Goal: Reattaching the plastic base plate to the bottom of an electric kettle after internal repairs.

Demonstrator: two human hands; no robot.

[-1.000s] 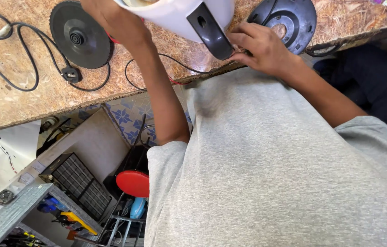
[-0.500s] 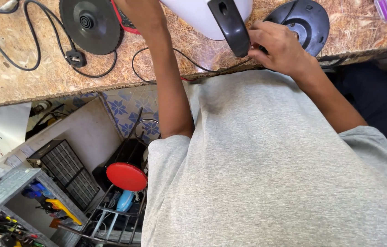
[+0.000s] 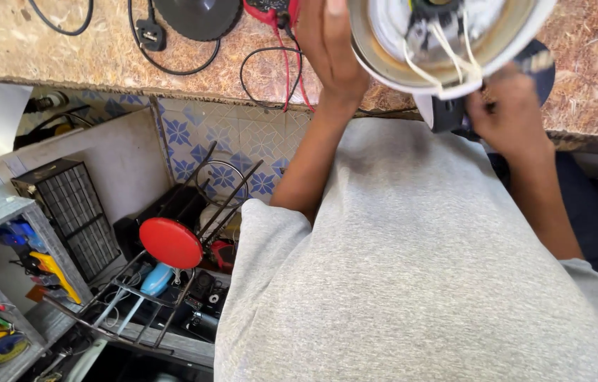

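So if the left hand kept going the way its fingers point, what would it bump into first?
Probably the red meter with its red wires lying on the wooden bench, just past the left hand. Depth is hard to judge; it might pass above.

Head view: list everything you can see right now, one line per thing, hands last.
kettle: 1, white, underside open with wires, held over bench edge
kettle base: 1, black, round, bench top, corded
plug: 1, black, beside base
multimeter: 1, red, bench top
workbench: 1, chipboard
red disc: 1, on floor rack
grille box: 1, black, floor left
left hand: on kettle's side
right hand: at kettle's black handle
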